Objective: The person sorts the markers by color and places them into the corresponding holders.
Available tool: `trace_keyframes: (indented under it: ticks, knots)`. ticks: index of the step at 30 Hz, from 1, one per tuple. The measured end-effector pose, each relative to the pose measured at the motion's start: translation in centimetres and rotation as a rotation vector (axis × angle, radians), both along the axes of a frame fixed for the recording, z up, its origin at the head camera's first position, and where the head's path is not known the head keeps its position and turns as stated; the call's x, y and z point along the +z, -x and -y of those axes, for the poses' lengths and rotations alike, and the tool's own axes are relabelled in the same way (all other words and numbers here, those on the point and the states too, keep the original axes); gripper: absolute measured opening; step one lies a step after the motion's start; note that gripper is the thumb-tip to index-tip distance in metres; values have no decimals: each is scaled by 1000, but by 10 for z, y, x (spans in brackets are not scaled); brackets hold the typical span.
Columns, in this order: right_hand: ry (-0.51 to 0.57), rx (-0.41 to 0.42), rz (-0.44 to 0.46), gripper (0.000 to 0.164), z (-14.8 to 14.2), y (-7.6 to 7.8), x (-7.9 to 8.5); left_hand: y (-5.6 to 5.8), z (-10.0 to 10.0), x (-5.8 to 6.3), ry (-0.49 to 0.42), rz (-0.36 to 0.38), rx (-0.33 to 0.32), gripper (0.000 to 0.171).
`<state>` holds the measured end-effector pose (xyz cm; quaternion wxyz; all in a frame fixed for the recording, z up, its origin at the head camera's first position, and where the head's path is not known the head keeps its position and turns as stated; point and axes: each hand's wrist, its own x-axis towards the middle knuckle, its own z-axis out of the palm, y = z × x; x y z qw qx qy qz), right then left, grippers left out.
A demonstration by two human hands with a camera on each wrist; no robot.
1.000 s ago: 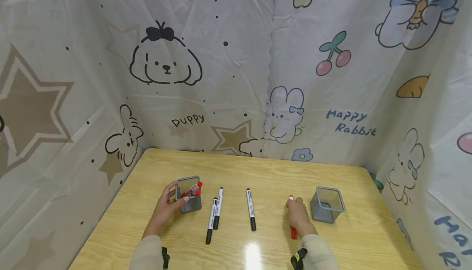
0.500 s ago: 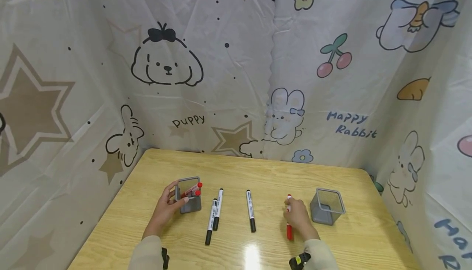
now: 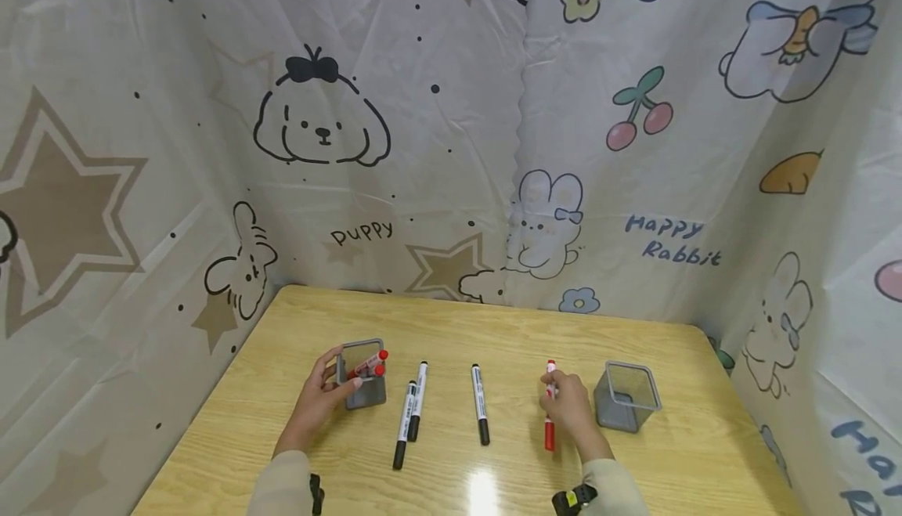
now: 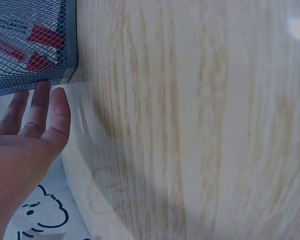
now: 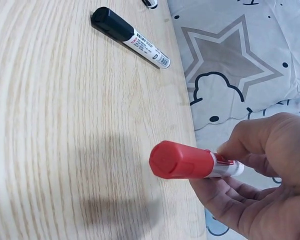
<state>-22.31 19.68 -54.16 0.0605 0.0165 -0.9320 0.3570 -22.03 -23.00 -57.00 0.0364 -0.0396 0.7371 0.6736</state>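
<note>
On the left of the table, my left hand [image 3: 322, 395] grips a grey mesh pen holder [image 3: 366, 396], its thumb at the near side and fingers at the left. In the left wrist view, the fingertips [image 4: 60, 100] touch the mesh wall [image 4: 25, 75]. Two red-capped markers [image 3: 369, 362] lean inside it. On the right, my right hand [image 3: 569, 405] pinches a red-capped marker [image 3: 549, 436] by its white barrel. The right wrist view shows this red cap [image 5: 182, 160] toward the camera, with the marker raised off the table and its shadow below.
Two black-capped markers [image 3: 403, 430] lie side by side right of the held holder. A third black-capped marker [image 3: 480, 406] lies mid-table. Beside my right hand stands a second mesh pen holder [image 3: 625, 414], with nothing seen inside. A printed curtain [image 3: 451, 148] surrounds the wooden table [image 3: 451, 320].
My right hand has lifted the red marker from the table and shifted it slightly left and away from me. My left hand stays on the pen holder.
</note>
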Motion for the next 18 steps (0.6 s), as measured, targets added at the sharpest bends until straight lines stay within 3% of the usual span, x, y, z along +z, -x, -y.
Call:
trace_keyframes:
  ticks: [5,18]
  knots:
    - [35,4,-9,28,2,0,2,-1,-2,3,11,-10,9,73]
    - [267,11,-56,29,25,-7,5,-1,-2,2,23,-12,21,74]
